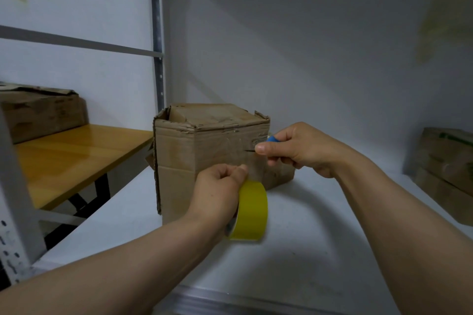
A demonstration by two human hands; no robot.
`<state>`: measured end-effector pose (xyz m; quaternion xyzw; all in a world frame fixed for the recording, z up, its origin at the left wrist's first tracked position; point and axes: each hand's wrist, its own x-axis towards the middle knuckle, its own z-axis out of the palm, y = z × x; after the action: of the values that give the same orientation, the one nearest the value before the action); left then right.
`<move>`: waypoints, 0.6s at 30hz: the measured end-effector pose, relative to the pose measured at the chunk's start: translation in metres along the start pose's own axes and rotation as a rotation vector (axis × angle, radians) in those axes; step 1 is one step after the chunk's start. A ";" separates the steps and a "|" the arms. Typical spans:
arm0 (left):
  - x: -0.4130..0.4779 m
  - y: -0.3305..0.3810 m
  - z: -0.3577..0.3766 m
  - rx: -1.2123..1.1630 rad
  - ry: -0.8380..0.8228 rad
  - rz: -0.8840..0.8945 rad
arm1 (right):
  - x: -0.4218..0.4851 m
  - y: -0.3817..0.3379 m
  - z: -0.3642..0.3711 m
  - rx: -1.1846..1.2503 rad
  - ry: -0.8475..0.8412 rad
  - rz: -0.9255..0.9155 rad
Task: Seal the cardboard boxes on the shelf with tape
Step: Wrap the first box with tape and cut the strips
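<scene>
Cardboard box (212, 146), worn and torn along the top edges, upright on the white shelf board (320, 225), toward its left side and near the grey upright (158, 33). Top flaps folded down, ragged at the corners, a gap showing at the back left corner. Both forearms bare, reaching in from the bottom of the view and converging on the front face of the box. Left hand (217, 189) low against that face, back of the hand up, fingers curled round a yellow tape roll (253, 210) held on edge just below and right of the knuckles, thumb and forefinger pinched together and touching the cardboard. Seemingly a narrow glossy strip of tape running up the face from the roll; too blurred to tell for sure. Right hand (297, 148) higher, at the right front edge of the box, wrist bent inward, fingers clenched round a blue-handled tool (271, 138), thumb laid along it, thin dark tip pointing left and meeting the box face above the left hand. Exact kind of tool not clear. Off to the left, a second box (43, 112) on a wooden table (76, 158); at the far right of the shelf, another box (448, 166) against the wall.
</scene>
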<state>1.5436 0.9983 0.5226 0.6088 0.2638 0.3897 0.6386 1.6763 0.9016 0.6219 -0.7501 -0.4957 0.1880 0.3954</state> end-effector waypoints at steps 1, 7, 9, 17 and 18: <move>0.000 0.000 0.000 -0.002 -0.003 -0.001 | 0.001 -0.002 0.001 0.001 -0.005 0.001; -0.004 0.004 -0.002 -0.003 -0.021 -0.014 | 0.005 -0.005 0.003 -0.036 -0.013 0.009; -0.005 0.005 -0.003 -0.005 -0.023 -0.012 | 0.003 -0.003 0.000 -0.044 -0.018 0.016; -0.006 0.008 -0.001 -0.035 -0.019 -0.027 | 0.006 -0.002 0.004 -0.047 -0.086 -0.033; -0.007 0.008 -0.002 -0.036 -0.019 -0.028 | 0.007 -0.003 0.004 -0.051 -0.088 -0.034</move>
<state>1.5371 0.9935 0.5294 0.5970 0.2592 0.3795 0.6576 1.6748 0.9101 0.6224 -0.7423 -0.5299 0.2012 0.3573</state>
